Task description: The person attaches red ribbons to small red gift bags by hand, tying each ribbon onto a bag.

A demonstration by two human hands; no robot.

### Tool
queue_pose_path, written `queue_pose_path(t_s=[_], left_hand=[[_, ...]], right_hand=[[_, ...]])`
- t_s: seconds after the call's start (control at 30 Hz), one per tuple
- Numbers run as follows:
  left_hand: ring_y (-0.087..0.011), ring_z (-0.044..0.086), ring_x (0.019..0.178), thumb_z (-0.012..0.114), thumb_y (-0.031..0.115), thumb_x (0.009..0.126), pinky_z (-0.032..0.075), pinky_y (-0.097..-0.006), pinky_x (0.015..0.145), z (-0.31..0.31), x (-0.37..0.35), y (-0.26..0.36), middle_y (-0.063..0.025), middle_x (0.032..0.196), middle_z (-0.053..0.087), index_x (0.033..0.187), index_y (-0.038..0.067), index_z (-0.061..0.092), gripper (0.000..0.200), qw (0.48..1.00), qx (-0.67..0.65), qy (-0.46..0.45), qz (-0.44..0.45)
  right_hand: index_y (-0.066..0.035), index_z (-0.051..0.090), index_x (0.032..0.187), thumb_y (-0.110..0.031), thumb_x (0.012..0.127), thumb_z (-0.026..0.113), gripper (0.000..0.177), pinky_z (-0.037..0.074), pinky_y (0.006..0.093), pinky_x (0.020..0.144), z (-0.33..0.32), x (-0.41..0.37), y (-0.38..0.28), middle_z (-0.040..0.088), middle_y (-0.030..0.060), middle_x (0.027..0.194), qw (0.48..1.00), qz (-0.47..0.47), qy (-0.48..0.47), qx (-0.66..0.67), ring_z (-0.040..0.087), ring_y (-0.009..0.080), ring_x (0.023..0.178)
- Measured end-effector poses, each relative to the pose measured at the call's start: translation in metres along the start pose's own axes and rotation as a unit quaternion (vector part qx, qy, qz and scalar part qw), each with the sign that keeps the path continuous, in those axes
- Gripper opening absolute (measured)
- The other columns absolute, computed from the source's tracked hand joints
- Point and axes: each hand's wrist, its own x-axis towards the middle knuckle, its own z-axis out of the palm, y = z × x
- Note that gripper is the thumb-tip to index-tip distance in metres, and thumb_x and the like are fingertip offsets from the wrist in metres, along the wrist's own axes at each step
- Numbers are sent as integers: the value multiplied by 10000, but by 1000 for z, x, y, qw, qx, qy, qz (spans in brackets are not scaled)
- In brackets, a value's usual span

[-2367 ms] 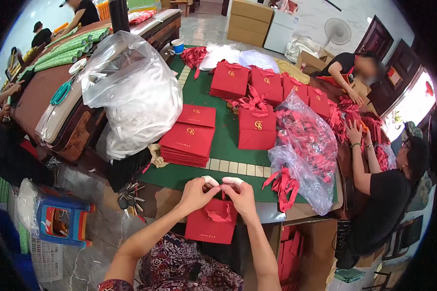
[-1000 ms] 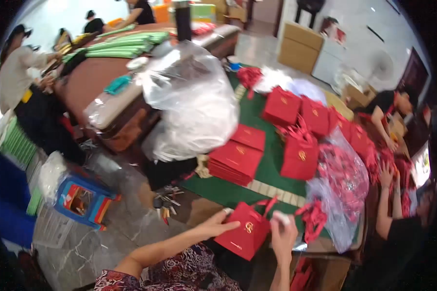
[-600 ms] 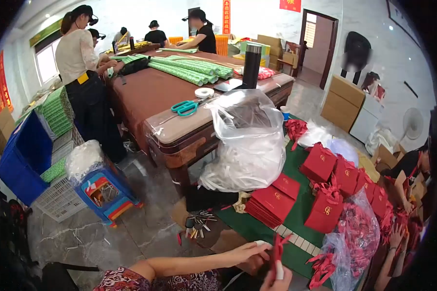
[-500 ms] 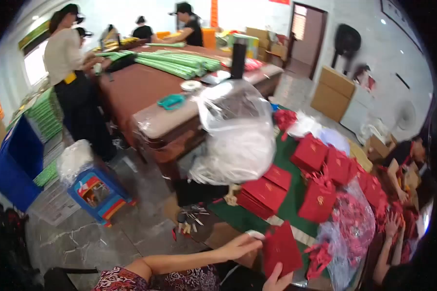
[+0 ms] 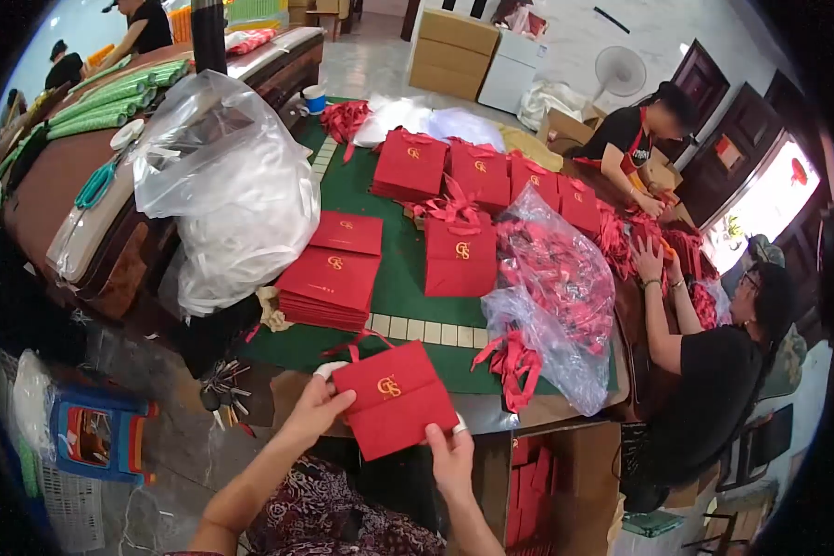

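A red paper gift bag (image 5: 394, 412) with a gold logo and a red ribbon at its top edge is held up in front of me. My left hand (image 5: 317, 408) grips its left side, thumb on the front, with a white covering on a fingertip. My right hand (image 5: 451, 456) pinches the lower right corner, thumb in front, also with a white fingertip covering. Just beyond lies a stack of flat red bags (image 5: 329, 278) on the green table top (image 5: 403, 347). A bag with its ribbon tied (image 5: 461, 258) lies farther to the right.
More red bags (image 5: 412, 162) line the far side of the table. A clear plastic bag of red ribbons (image 5: 565, 273) lies at right, loose ribbons (image 5: 512, 366) beside it. A large white plastic bag (image 5: 241, 213) bulges at left. Two co-workers (image 5: 704, 398) (image 5: 625, 139) work on the right.
My view has swung right, bringing the co-workers at right into fuller sight. The red bag now faces me, logo showing, with both hands on it.
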Motion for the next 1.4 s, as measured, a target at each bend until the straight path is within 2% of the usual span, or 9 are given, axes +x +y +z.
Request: queue_pose_path(t_s=[0.2, 0.27, 0.37, 0.43, 0.5, 0.73, 0.93, 1.27, 1.4], left_hand=[[-181, 654, 995, 560, -5, 969, 541, -289, 793, -20, 9, 1, -144, 1155, 663, 1427, 32, 309, 524, 986, 159, -28, -33], [-179, 612, 1119, 546, -32, 969, 511, -321, 932, -21, 12, -3, -156, 1210, 638, 1437, 50, 308, 531, 979, 189, -76, -18], [-220, 642, 967, 647, 53, 928, 519, -333, 825, -7, 9, 15, -147, 1085, 637, 1413, 38, 347, 571, 943, 332, -8, -15], [-255, 644, 908, 686, 81, 903, 517, -348, 789, 1, 8, 23, -157, 1056, 617, 1401, 35, 365, 594, 892, 450, 36, -32], [-344, 591, 898, 733, 106, 840, 494, -400, 787, 3, 7, 20, -186, 1045, 549, 1343, 38, 447, 583, 800, 568, 101, 165], [-356, 540, 1008, 734, 79, 796, 473, -428, 869, 39, 19, 23, -163, 1097, 552, 1173, 40, 610, 399, 759, 594, 19, 265], [-339, 525, 1030, 764, 151, 779, 457, -419, 893, 46, 35, 17, -137, 1110, 579, 1173, 24, 641, 432, 728, 634, -27, 260], [-300, 508, 1051, 812, 217, 740, 400, -431, 851, 42, 43, 13, -90, 1107, 598, 1102, 60, 683, 415, 724, 642, -65, 243], [-289, 516, 1030, 816, 212, 734, 374, -418, 834, 45, 45, 14, -85, 1043, 609, 1070, 87, 683, 382, 732, 635, -60, 241]], right_hand=[[-27, 661, 1174, 0, 946, 588, 242, 493, 301, 793, -50, 57, -15, 627, 83, 1035, 870, -285, 95, -390, 611, 185, 909], [-52, 677, 1151, 22, 901, 604, 271, 476, 366, 856, -56, 78, -20, 604, 139, 1035, 834, -285, 76, -466, 597, 307, 967], [-77, 701, 1119, -17, 868, 658, 261, 478, 406, 847, -57, 101, -20, 605, 135, 1033, 794, -286, 70, -531, 583, 328, 982], [-77, 701, 1110, -34, 867, 670, 248, 479, 411, 839, -61, 109, -18, 602, 129, 1032, 788, -285, 57, -543, 576, 330, 980], [-80, 702, 1081, -65, 866, 689, 215, 483, 421, 812, -62, 111, -18, 599, 119, 1025, 777, -290, 50, -557, 576, 328, 960], [-64, 701, 1058, -26, 868, 666, 197, 484, 418, 794, -58, 109, -23, 592, 122, 1006, 800, -297, 65, -517, 582, 325, 942], [-91, 715, 1069, 2, 825, 675, 264, 475, 406, 801, -70, 115, -34, 577, 108, 997, 724, -326, 64, -605, 571, 302, 944], [-67, 681, 943, -75, 803, 734, 150, 470, 443, 816, -59, 115, -32, 601, 89, 1049, 704, -389, 24, -593, 574, 314, 993], [-92, 689, 940, -72, 783, 748, 169, 450, 412, 811, -29, 82, -37, 650, 83, 937, 759, -367, -45, -535, 608, 310, 931]])
